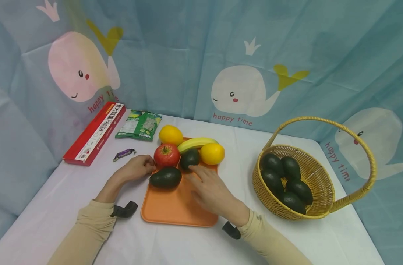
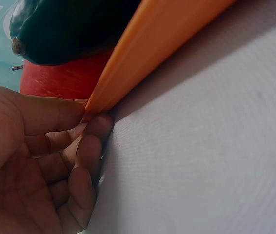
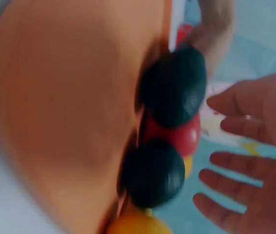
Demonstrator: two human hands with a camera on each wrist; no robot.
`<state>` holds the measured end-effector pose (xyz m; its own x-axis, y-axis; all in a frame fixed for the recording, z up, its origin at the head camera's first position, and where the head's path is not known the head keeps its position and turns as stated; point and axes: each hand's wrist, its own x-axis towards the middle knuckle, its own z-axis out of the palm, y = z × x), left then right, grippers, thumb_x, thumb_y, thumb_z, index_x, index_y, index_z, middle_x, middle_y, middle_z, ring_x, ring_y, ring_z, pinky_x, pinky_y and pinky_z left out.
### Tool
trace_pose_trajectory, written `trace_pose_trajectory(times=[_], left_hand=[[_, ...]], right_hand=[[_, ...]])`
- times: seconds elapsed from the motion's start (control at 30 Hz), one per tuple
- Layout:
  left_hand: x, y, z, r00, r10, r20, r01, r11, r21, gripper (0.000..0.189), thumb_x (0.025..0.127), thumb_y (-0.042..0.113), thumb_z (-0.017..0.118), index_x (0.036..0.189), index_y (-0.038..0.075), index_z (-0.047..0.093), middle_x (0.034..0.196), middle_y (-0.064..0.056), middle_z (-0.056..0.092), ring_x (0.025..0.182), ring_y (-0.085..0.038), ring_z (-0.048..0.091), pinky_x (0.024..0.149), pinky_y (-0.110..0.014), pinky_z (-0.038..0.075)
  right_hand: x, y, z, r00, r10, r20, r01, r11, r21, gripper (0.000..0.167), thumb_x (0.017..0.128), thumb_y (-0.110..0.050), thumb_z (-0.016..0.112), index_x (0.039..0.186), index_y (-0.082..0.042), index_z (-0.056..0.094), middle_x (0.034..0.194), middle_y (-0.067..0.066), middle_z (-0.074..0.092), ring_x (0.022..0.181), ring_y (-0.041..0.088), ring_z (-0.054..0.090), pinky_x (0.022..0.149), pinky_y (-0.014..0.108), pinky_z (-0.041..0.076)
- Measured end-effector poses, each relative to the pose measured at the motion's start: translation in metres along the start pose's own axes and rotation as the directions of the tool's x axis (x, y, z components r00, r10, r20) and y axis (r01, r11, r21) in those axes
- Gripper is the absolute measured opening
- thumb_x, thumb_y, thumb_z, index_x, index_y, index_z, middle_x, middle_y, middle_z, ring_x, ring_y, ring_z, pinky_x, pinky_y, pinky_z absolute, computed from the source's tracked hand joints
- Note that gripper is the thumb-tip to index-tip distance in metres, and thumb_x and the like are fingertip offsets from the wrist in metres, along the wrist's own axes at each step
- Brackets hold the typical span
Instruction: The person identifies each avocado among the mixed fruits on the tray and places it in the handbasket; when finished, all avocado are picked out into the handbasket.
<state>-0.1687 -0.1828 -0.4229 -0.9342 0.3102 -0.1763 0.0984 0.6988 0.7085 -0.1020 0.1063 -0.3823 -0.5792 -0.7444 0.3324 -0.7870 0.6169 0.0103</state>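
Note:
My left hand pinches the left rim of an orange tray between thumb and fingers, plainest in the left wrist view, where the rim rises from the fingertips. Over the tray's right half, my right hand is spread with fingers apart; the right wrist view shows nothing in its grasp. One dark green avocado lies near the tray's left edge, a second avocado just ahead of the right fingertips. Behind them sit a round red fruit, a banana and two yellow-orange fruits, one left, one right.
To the right stands a wicker basket with a tall handle, holding several avocados. At the back left lie a red pasta box, a green snack bag and a purple wrapped candy. A blue curtain hangs behind the table.

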Motion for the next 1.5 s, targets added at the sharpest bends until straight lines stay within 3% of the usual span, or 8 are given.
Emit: trace_pose_trajectory(times=[0.2,0.37,0.5,0.67,0.93,1.13,1.33,1.5], left_hand=[[-0.001,-0.002,0.002,1.0,-0.008,0.004,0.008,1.0,-0.002,0.017,0.092,0.015,0.059,0.097,-0.001,0.061,0.08,-0.008,0.061,0.075,-0.017,0.053,0.069,-0.028,0.042],[-0.001,-0.002,0.002,1.0,-0.018,0.015,0.018,1.0,-0.006,0.017,0.093,0.015,0.058,0.098,-0.001,0.061,0.081,-0.007,0.062,0.076,-0.017,0.054,0.069,-0.029,0.043],[0.0,-0.003,0.002,1.0,-0.003,0.012,0.003,1.0,-0.005,0.016,0.093,0.014,0.058,0.098,-0.001,0.061,0.08,-0.007,0.061,0.075,-0.017,0.053,0.069,-0.029,0.043],[0.002,-0.003,0.001,1.0,-0.007,0.014,0.007,1.0,-0.011,0.017,0.092,0.015,0.059,0.098,-0.001,0.061,0.08,-0.007,0.061,0.076,-0.016,0.053,0.069,-0.028,0.043],[0.0,-0.001,0.0,0.999,-0.025,0.026,0.026,1.0,-0.018,0.019,0.092,0.015,0.059,0.1,-0.003,0.061,0.081,-0.008,0.061,0.076,-0.017,0.053,0.068,-0.028,0.043],[-0.001,0.0,0.001,0.998,-0.047,0.033,0.048,0.998,-0.03,0.019,0.092,0.015,0.058,0.1,-0.002,0.06,0.081,-0.008,0.06,0.076,-0.017,0.052,0.068,-0.028,0.042],[-0.002,-0.001,0.002,0.998,-0.053,0.036,0.054,0.998,-0.026,0.02,0.092,0.016,0.059,0.101,-0.002,0.061,0.084,-0.008,0.061,0.079,-0.019,0.053,0.071,-0.029,0.043],[-0.001,0.001,0.001,0.999,-0.037,0.033,0.038,0.999,-0.018,0.02,0.093,0.016,0.059,0.102,-0.002,0.061,0.085,-0.009,0.062,0.081,-0.019,0.053,0.071,-0.029,0.044]], right_hand=[[0.021,-0.021,0.009,0.976,-0.079,0.203,0.083,0.997,-0.01,0.064,0.09,-0.033,0.067,0.147,-0.017,0.041,0.157,0.009,0.035,0.145,0.027,0.035,0.114,0.041,0.036],[0.029,-0.029,0.015,0.952,-0.124,0.279,0.138,0.99,-0.032,0.064,0.093,-0.037,0.062,0.15,-0.017,0.039,0.16,0.005,0.031,0.15,0.027,0.027,0.118,0.041,0.03],[0.031,-0.033,0.018,0.961,-0.159,0.227,0.17,0.985,-0.03,0.057,0.091,-0.033,0.065,0.142,-0.015,0.049,0.15,0.007,0.045,0.144,0.028,0.036,0.119,0.04,0.029],[0.033,-0.031,0.016,0.984,-0.114,0.138,0.123,0.991,-0.059,0.051,0.085,-0.024,0.07,0.134,-0.017,0.057,0.122,0.005,0.054,0.116,0.021,0.05,0.105,0.031,0.042],[0.03,-0.025,0.013,0.989,-0.055,0.135,0.073,0.989,-0.131,0.048,0.082,-0.021,0.077,0.126,-0.023,0.056,0.13,-0.002,0.059,0.1,0.019,0.049,0.086,0.028,0.044],[0.027,-0.022,0.018,0.99,-0.013,0.139,0.035,0.986,-0.161,0.047,0.083,-0.025,0.077,0.126,-0.026,0.058,0.119,0.001,0.057,0.102,0.019,0.049,0.091,0.03,0.045],[0.018,-0.018,0.008,0.99,0.058,0.131,-0.058,0.998,-0.005,0.057,0.075,-0.037,0.082,0.125,-0.022,0.059,0.112,0.003,0.055,0.096,0.016,0.056,0.087,0.027,0.051],[-0.001,-0.003,-0.022,0.981,0.188,-0.045,-0.178,0.969,0.172,0.06,0.074,-0.034,0.082,0.126,-0.016,0.058,0.116,0.004,0.057,0.092,0.015,0.06,0.08,0.03,0.055]])
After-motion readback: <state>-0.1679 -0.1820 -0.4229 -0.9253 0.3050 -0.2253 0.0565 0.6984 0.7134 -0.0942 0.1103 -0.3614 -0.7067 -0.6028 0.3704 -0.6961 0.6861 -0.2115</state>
